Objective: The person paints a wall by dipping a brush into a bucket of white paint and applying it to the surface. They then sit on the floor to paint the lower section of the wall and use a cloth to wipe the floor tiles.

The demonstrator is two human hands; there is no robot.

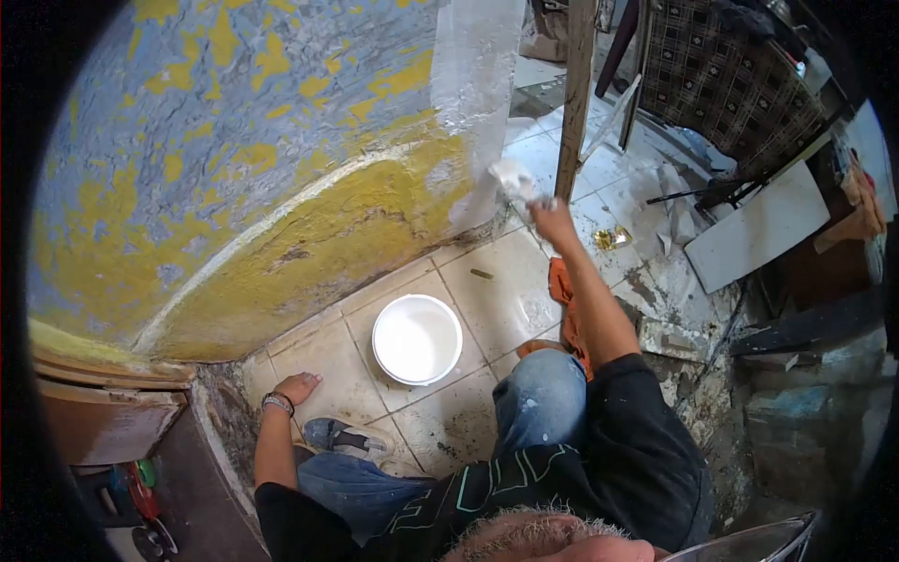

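My right hand (552, 220) reaches out ahead, closed around a paintbrush (511, 175) whose wide head is covered in white. The brush head is close to the freshly whitened strip at the wall's (309, 225) right end and looks a little blurred. My left hand (298, 387), with a bracelet at the wrist, is held low on the left with its fingers stretched out, holding nothing. Between my hands a white bucket (418, 339) stands upright on the tiled floor (482, 300), its inside bright white.
A wooden post (571, 103) rises just past my right hand. Orange cloth (567, 309) lies by my knee, and gold foil (611, 238) lies farther off. On the right are a white board (758, 228), checked fabric (721, 89) and rubble. A wooden cabinet (117, 421) borders the left.
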